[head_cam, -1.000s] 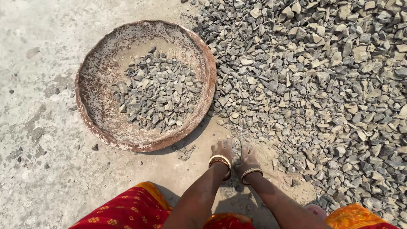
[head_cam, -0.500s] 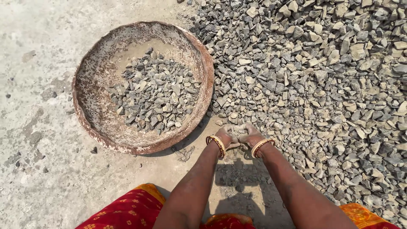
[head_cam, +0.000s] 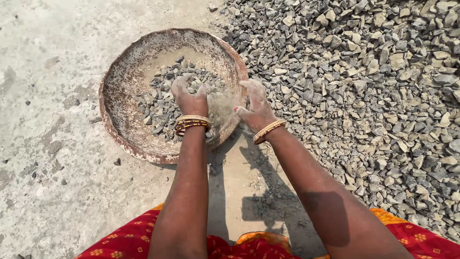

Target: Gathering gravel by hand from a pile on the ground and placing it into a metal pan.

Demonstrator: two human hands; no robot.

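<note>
My left hand (head_cam: 190, 98) hangs over the middle of the rusty round pan (head_cam: 125, 79), fingers spread and loose, holding nothing I can see; dust falls beneath it onto the gravel in the pan (head_cam: 158, 103). My right hand (head_cam: 256, 105) is at the pan's right rim, fingers open and dusty, also empty. The pan sits on the concrete ground (head_cam: 52, 182), its far right edge touching the big stone pile (head_cam: 364, 86). To do this well, I should let go low over the centre, so chips land inside and not beyond the rim.
</note>
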